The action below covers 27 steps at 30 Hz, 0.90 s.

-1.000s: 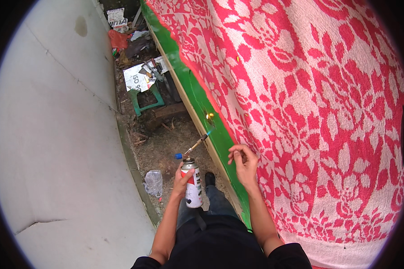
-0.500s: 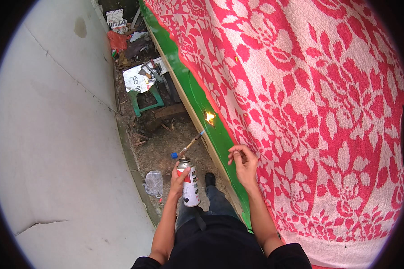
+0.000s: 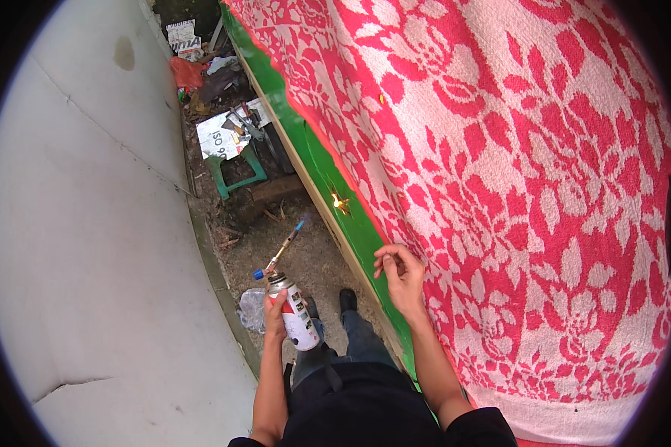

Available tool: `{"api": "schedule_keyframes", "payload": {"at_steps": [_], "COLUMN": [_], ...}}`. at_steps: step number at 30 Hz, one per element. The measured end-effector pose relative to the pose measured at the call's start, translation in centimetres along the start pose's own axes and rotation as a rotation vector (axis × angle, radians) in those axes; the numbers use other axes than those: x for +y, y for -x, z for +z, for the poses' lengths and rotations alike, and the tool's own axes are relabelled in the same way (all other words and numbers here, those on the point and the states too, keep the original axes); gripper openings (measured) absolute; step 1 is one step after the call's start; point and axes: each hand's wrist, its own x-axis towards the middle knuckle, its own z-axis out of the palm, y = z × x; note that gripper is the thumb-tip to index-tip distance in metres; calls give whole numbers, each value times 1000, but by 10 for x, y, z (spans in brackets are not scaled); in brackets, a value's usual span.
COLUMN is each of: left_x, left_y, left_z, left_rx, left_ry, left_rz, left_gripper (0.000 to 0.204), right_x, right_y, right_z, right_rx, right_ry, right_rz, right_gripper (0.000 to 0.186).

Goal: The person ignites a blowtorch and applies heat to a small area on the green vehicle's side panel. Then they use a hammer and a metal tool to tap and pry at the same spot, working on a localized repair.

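Note:
My left hand [image 3: 275, 313] is wrapped round the white and red canister of a gas torch [image 3: 295, 322]. The torch's brass tube with a blue knob points up and away, with a faint bluish flame at its tip, apart from the green surface. A small flame [image 3: 339, 203] burns on the glossy green surface [image 3: 362, 235], with dark bits round it. My right hand [image 3: 404, 277] hovers over the green strip by the towel's edge, fingers loosely bent and nothing visible in them. A red and pale pink floral towel [image 3: 499, 194] covers most of the surface.
A pale wall [image 3: 104, 223] stands along the left. On the ground between lie a clear plastic bag [image 3: 252, 309] and a green stool [image 3: 238, 179] with a white board [image 3: 220, 137] and tools on it. Farther off is an orange-red bag [image 3: 188, 73] among litter. A wooden edge [image 3: 322, 208] borders the green surface.
My left hand has moved the torch left, with its tip now away from the green surface. The flame on the surface has shrunk. My right hand has hardly moved.

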Motion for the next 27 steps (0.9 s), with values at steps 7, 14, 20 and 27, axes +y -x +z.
{"api": "schedule_keyframes", "payload": {"at_steps": [7, 14, 20, 27], "left_x": [4, 30, 66, 94], "left_y": [-1, 5, 1, 9], "left_z": [3, 21, 25, 35], "left_rx": [-10, 38, 235, 273], "left_ry": [31, 75, -508, -777], "left_rz": [16, 136, 566, 488], "left_gripper": [48, 46, 54, 64], "right_x": [-2, 2, 0, -12], "right_y": [1, 6, 0, -3], "right_z": [2, 11, 37, 62], "right_rx": [6, -59, -118, -264], "right_ry": [-16, 5, -45, 35], "right_rz": [-7, 13, -25, 10], "right_gripper": [14, 15, 13, 11]}}
